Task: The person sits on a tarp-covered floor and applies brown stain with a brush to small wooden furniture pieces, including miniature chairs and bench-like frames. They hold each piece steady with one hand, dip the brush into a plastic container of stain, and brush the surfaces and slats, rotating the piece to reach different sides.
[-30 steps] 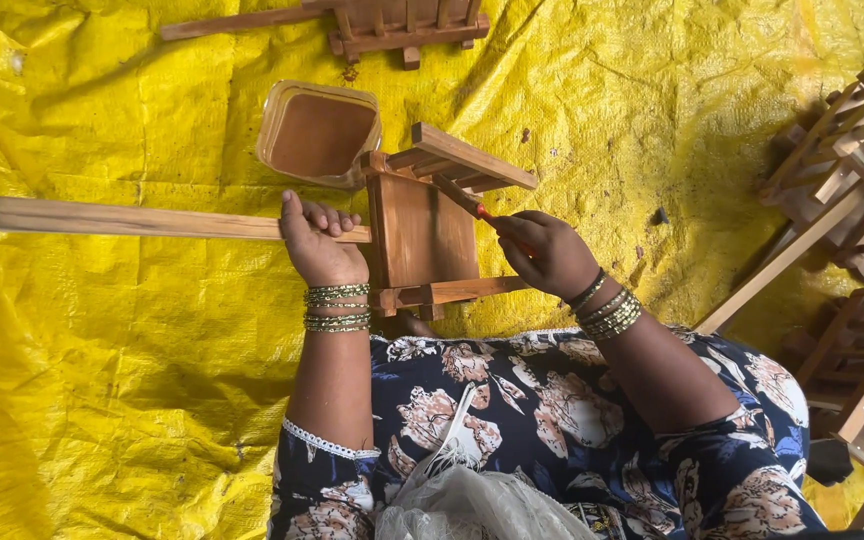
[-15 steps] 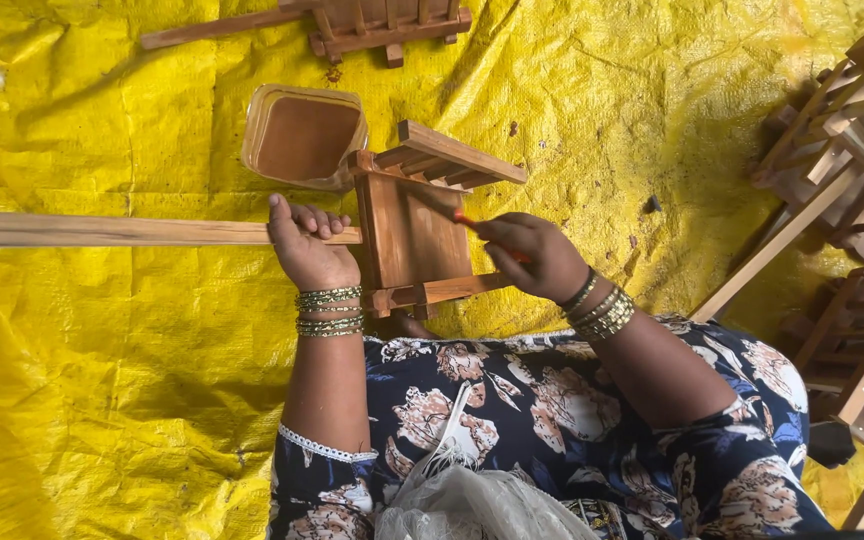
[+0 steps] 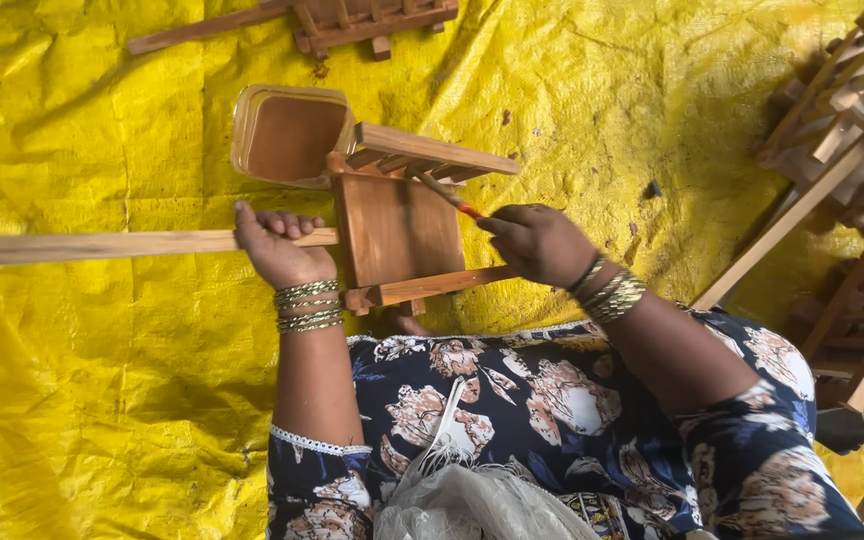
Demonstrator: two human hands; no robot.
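My left hand (image 3: 277, 245) grips a long wooden bar (image 3: 92, 245) that runs left from a small wooden frame piece (image 3: 397, 230) standing in front of me. My right hand (image 3: 537, 240) holds a thin brush with a red band (image 3: 447, 197), its tip against the slatted upper part of the frame (image 3: 432, 150). A tub of brown liquid (image 3: 287, 135) sits just behind the frame on the yellow tarpaulin (image 3: 102, 400). Bangles circle both wrists.
Several more wooden frames are stacked at the right edge (image 3: 852, 150). Another wooden piece lies at the top (image 3: 352, 22). A white mesh bag (image 3: 472, 500) rests on my lap over a flowered dress.
The view has shifted slightly, so the frame and tub sit lower and more to the right. My right hand has drawn the brush a little along the slats. My left hand keeps its grip.
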